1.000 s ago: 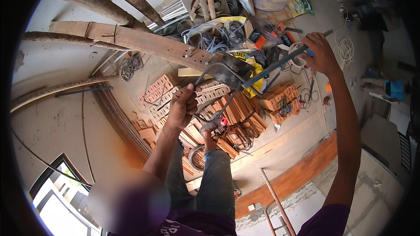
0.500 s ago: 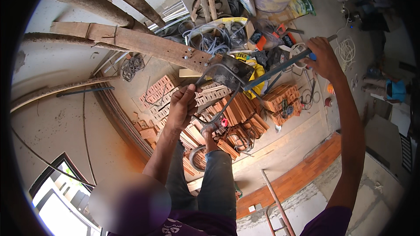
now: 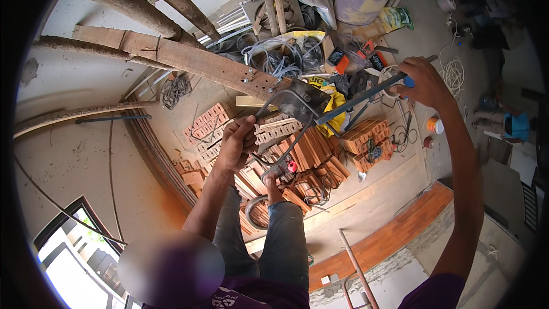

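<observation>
My left hand (image 3: 238,143) is closed around a thin metal rod (image 3: 297,143) bent into a loop with several corners. The rod's upper bend lies over a dark metal plate (image 3: 291,107) at the end of a wooden plank (image 3: 194,63), where bolts stick up. My right hand (image 3: 424,83), off to the right, wraps around a long dark metal bar (image 3: 366,91). That bar slants down and left, and its lower end meets the rod beside the plate. The exact contact between bar and rod is too small to make out.
Bricks (image 3: 309,154) are stacked below the plank. Wooden poles (image 3: 126,8) lean at the upper left. Tangled hoses (image 3: 280,51), bags and boxes lie beyond the plate. A coiled white cable (image 3: 453,71) rests on the floor at right, near another person in blue (image 3: 516,126).
My right hand and the bar have dropped slightly. The whole view has shifted a little. Both hands keep their grips.
</observation>
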`<state>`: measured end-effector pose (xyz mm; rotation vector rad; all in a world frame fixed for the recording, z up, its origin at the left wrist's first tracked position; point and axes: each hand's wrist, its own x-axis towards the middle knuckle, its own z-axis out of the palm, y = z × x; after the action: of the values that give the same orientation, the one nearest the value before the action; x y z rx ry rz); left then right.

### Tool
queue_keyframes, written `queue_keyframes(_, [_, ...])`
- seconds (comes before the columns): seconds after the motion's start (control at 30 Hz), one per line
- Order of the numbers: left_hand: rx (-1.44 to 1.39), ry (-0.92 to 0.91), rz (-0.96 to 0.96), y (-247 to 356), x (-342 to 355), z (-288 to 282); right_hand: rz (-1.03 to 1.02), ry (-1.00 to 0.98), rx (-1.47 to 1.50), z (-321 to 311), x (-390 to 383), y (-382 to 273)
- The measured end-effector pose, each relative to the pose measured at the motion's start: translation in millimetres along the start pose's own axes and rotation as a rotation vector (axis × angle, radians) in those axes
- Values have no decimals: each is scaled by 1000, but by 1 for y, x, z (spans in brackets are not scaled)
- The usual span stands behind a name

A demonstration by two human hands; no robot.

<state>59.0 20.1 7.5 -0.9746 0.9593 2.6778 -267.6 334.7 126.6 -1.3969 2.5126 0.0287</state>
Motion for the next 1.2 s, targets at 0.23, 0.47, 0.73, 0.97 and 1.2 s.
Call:
queue_keyframes(0.23, [13, 19, 64, -14, 2, -4, -67, -106, -50, -24, 30, 13])
queue_keyframes(0.47, [89, 51, 177, -15, -1, 2, -61, 99, -42, 16, -3, 11])
queue_keyframes(0.73, [151, 120, 233, -20, 0, 4, -13, 164, -52, 25, -17, 6])
queue_keyframes(0.97, [179, 140, 273, -26, 2, 1, -23, 282, -110, 38, -32, 0])
queue_keyframes(1.2, [181, 122, 268, -24, -1, -2, 207, 214, -74, 54, -78, -33])
